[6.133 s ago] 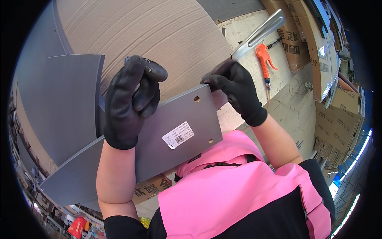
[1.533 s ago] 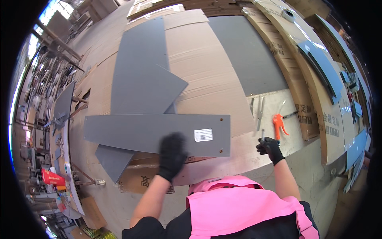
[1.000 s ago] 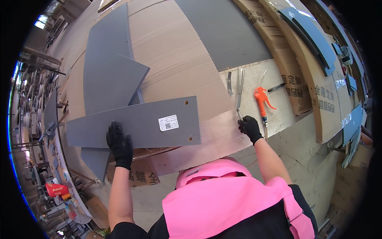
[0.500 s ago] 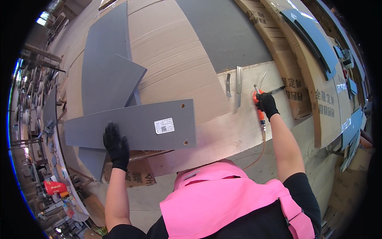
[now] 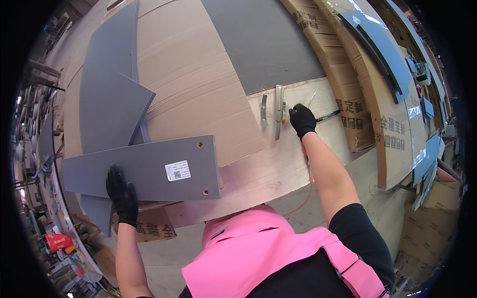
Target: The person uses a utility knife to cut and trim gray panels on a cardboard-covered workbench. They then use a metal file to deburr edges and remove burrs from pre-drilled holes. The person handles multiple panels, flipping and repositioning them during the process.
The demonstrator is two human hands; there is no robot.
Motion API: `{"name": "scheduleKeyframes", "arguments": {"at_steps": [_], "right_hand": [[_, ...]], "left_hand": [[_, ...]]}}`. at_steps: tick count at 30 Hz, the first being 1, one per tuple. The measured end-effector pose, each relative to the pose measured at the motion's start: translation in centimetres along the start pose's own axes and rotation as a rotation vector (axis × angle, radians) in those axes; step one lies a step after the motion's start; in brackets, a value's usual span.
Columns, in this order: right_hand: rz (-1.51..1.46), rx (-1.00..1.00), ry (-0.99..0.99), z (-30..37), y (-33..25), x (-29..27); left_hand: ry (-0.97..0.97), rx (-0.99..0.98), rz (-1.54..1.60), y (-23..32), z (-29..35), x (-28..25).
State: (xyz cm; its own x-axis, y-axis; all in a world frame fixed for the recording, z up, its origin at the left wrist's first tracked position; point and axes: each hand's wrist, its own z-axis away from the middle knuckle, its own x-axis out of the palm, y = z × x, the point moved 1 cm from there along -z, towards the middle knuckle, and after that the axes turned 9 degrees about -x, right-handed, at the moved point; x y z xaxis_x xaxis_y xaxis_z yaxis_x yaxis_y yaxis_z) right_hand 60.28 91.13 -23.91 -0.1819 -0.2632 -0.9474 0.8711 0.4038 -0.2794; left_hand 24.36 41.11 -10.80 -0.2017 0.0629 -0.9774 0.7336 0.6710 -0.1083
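Note:
My left hand point(image 5: 122, 194), in a black glove, lies flat with fingers stretched on a grey panel point(image 5: 144, 174). This panel bears a white label point(image 5: 178, 171) and has two round holes near its right end. My right hand point(image 5: 303, 120), also gloved in black, is over the bare wood with its fingers bent down; their tips are partly hidden. Just left of it lies a slim yellow and grey tool point(image 5: 283, 112), beside a long metal strip point(image 5: 278, 111) and a short curved metal piece point(image 5: 264, 110). A black pen point(image 5: 328, 116) lies to its right.
More grey panels point(image 5: 112, 84) lie at the left over a cardboard sheet point(image 5: 194, 79). A large dark grey board point(image 5: 268, 39) is at the back. Long cardboard packages point(image 5: 355, 124) line the right side. A thin hose point(image 5: 309, 191) hangs over the front edge.
My right hand has moved left, and the orange tool it was at is now almost wholly hidden by my arm. The slim yellow tool now lies by the metal strip. The view has shifted.

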Motion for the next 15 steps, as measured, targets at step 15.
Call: {"name": "scheduleKeyframes", "arguments": {"at_steps": [15], "right_hand": [[0.218,-0.94,0.03,-1.1,-2.2,0.8]], "left_hand": [[0.011,0.008,-0.02,-0.1,0.0,0.7]]}}
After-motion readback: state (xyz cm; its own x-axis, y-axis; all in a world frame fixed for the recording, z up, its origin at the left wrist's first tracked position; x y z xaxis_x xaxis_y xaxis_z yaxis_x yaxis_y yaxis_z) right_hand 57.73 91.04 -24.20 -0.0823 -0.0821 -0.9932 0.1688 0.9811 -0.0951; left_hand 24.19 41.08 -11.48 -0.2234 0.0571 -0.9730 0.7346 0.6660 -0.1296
